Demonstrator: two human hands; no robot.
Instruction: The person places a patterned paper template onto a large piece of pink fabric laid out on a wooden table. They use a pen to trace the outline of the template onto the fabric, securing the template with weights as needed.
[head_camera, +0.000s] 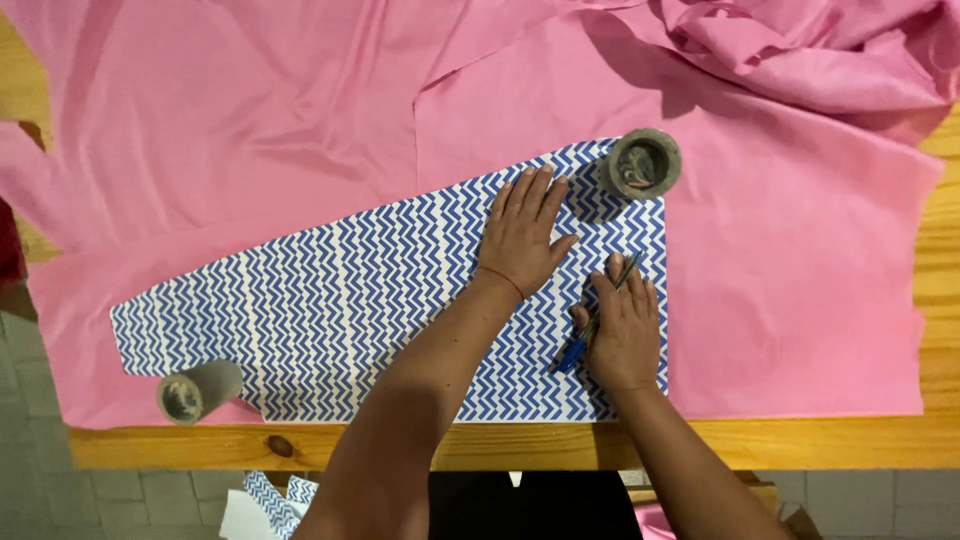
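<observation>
A blue-and-white chevron-patterned sheet, long and tapering toward its left end, lay flat on top of pink fabric near the front edge of the table. The person's left hand rested palm down on the right part of that sheet, its fingers stretched out flat and slightly spread, gripping nothing and only pressing on the sheet. Just to the right and a little nearer the person, the right hand sat on the same sheet close to its right edge, the fingers curled around a pen with a blue end; the pen ran slantwise, its blue end pointing back toward the person and its other end up between the fingertips, touching or nearly touching the sheet, which of the two could not be told.

At the sheet's upper right corner stood a grey roll, seen from above with its hollow core showing, resting on the corner beside the left hand's fingertips. A second grey cardboard tube lay on its side at the sheet's lower left edge, partly on the pink fabric. The pink fabric spread over most of the wooden table and bunched in folds at the far right. Below the table's front edge, scraps of the same chevron material showed against a tiled floor.
</observation>
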